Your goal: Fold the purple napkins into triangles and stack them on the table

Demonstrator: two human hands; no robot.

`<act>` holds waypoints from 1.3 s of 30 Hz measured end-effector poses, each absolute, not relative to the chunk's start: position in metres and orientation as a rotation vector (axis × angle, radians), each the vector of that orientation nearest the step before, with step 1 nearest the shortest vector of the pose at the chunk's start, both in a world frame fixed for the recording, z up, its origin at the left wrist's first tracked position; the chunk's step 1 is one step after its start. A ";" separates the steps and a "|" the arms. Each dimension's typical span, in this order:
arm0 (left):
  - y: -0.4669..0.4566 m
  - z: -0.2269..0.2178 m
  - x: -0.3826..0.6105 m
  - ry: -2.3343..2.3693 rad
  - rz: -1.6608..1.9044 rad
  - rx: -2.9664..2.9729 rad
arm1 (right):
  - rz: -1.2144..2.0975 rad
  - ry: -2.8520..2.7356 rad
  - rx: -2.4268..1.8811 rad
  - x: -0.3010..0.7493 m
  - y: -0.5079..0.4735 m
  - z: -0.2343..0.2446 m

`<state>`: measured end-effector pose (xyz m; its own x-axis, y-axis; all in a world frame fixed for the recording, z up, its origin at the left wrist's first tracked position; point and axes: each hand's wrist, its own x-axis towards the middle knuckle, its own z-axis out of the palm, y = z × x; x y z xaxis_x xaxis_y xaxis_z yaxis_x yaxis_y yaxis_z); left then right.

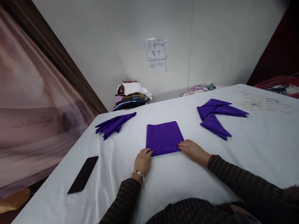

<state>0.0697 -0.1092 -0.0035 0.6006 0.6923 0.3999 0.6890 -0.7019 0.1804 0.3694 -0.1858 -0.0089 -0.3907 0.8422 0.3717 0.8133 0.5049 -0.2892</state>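
A purple cloth napkin (pixel 164 137), folded into a square, lies flat in front of me on the white tablecloth (pixel 177 177). My left hand (pixel 143 161) is at its near left corner, fingers curled over the edge. At the near right corner, my right hand (pixel 192 150) grips the edge with its fingers close together. The thumbs are mostly hidden. To the right rests a group of folded purple napkins (pixel 213 109), with pointed ends fanned out. Another folded purple napkin bundle (pixel 114 124) lies at the far left.
A black phone-like slab (pixel 83 175) lies on the left. Stacked clothes (pixel 132 95) stand beyond the far edge by the wall, and more cloth (pixel 195 90) is heaped farther right. A handwritten sign (pixel 157 49) hangs on the wall. A pink curtain (pixel 42 102) borders the left side.
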 end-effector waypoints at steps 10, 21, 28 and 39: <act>-0.116 0.005 0.062 1.145 0.642 2.858 | 0.139 -2.290 -1.417 0.379 -0.194 -0.010; -0.110 0.011 0.069 1.247 0.486 2.891 | 0.122 -2.292 -1.452 0.380 -0.194 -0.012; -0.109 0.004 0.063 1.259 0.464 2.885 | 0.099 -2.284 -1.494 0.379 -0.196 -0.015; -0.109 0.004 0.064 1.314 0.423 2.828 | -0.102 -2.240 -1.577 0.374 -0.199 -0.012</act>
